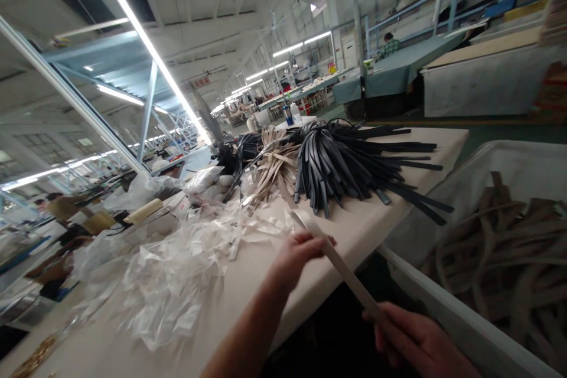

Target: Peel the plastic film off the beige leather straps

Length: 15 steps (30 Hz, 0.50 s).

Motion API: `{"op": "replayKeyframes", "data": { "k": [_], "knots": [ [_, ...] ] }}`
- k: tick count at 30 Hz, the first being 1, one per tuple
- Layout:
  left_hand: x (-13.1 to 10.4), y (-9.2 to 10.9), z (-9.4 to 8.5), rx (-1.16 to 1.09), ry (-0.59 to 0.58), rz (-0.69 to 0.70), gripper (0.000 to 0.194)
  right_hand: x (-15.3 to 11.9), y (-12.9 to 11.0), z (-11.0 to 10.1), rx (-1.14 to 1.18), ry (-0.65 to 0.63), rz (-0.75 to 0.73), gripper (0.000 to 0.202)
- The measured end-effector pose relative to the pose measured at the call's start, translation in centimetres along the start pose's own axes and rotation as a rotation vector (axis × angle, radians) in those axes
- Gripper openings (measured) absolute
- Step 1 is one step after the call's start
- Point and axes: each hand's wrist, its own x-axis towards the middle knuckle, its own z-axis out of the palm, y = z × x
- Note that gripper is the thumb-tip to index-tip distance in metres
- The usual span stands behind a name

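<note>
A long beige strap (349, 276) runs slantwise between my two hands, over the table's front edge. My left hand (305, 251) is closed around its upper part, and a pale end stands out beyond the fingers. Lower down and to the right, my right hand (405, 331) pinches the strap's other stretch; some of its fingers are blurred. Just beyond my left hand lies a big bundle of black straps (332, 165), with a bundle of beige straps (279, 159) beside it on the left.
Crumpled clear plastic bags (172, 277) cover the table's (248, 319) left part. At right stands a white bin (500, 156) with many brownish straps inside. Gold-coloured pieces (38, 357) lie at the lower left corner. A person (390, 46) sits far back at another table.
</note>
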Motion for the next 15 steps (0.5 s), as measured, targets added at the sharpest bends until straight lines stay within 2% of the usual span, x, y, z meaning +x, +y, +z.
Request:
{"op": "replayKeyframes", "data": {
  "k": [2, 4, 6, 7, 9, 11, 13, 15],
  "knots": [
    [1.2, 5.8, -2.3, 0.155, 0.027, 0.280, 0.026, 3.0, -4.0, -0.3, 0.045, -0.015, -0.152, 0.046],
    [1.4, 10.1, -3.6, 0.260, 0.054, 0.479, 0.025, 5.2, -7.0, -1.0, 0.054, 0.005, -0.267, 0.043],
    [0.9, 12.1, -4.0, 0.361, 0.072, 0.617, 0.023, 6.1, -8.2, -1.6, 0.049, 0.032, -0.299, 0.043],
    [0.5, 12.1, -4.0, 0.408, 0.076, 0.662, 0.021, 6.0, -8.0, -1.7, 0.043, 0.036, -0.287, 0.044],
    [-0.3, 10.4, -3.8, 0.479, 0.071, 0.702, 0.018, 5.3, -6.3, -1.7, 0.031, 0.038, -0.229, 0.048],
    [-0.8, 6.7, -3.3, 0.465, 0.058, 0.636, 0.017, 3.9, -3.2, -1.4, 0.020, 0.025, -0.135, 0.053],
    [-1.1, 1.5, -2.7, 0.322, 0.072, 0.441, 0.018, 2.1, 0.3, -0.9, 0.000, -0.012, -0.024, 0.058],
    [-1.3, -4.1, -1.8, 0.050, 0.183, 0.154, 0.025, -0.1, 3.4, -0.6, -0.055, -0.027, 0.076, 0.064]
  ]
}}
